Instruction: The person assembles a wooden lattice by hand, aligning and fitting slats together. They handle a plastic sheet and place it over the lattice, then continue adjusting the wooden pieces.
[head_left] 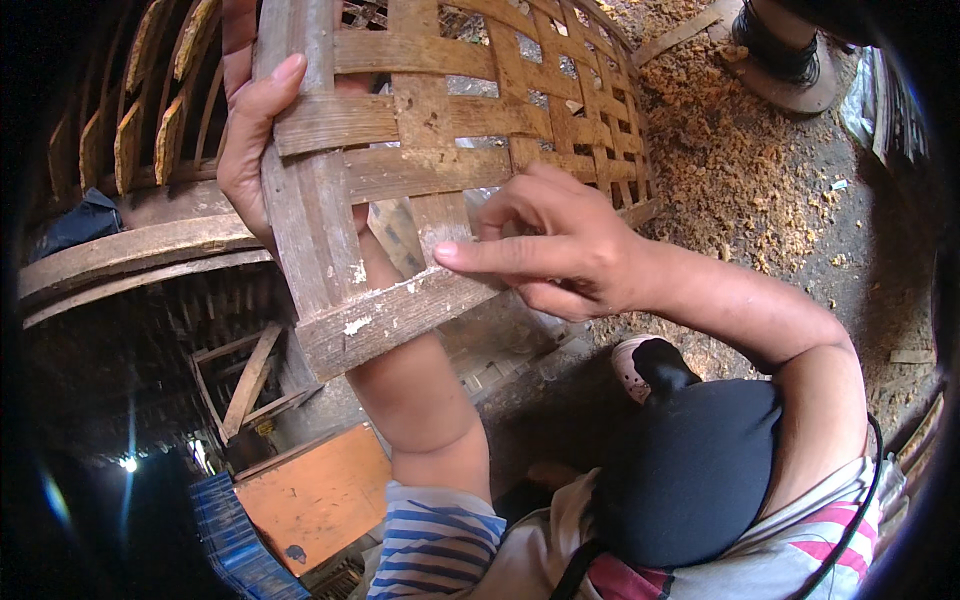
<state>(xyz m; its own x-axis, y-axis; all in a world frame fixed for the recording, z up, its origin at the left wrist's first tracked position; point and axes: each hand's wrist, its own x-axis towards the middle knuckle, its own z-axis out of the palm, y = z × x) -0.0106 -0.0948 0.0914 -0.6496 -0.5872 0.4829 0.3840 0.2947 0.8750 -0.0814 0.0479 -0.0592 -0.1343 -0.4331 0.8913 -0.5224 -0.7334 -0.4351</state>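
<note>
A woven bamboo panel [440,115] with flat, wide-spaced strips and a wooden edge bar [400,318] is raised in front of me at a tilt. White flaky patches mark the bar and the strip end above it. My left hand [250,150] is closed around the panel's left side, its thumb over the side slat and its other fingers mostly hidden behind; the forearm passes behind the weave. From the right, my right hand [575,245] reaches across with one finger stretched out, its tip touching the weave just above the bar. Its other fingers are bent, with nothing visible in them.
Curved slatted bamboo pieces [150,95] stand at the upper left, near a curved wooden rail [140,245]. An orange board [315,495] lies at the lower left. Shavings [730,170] cover the ground at right, where another person's foot [780,75] shows.
</note>
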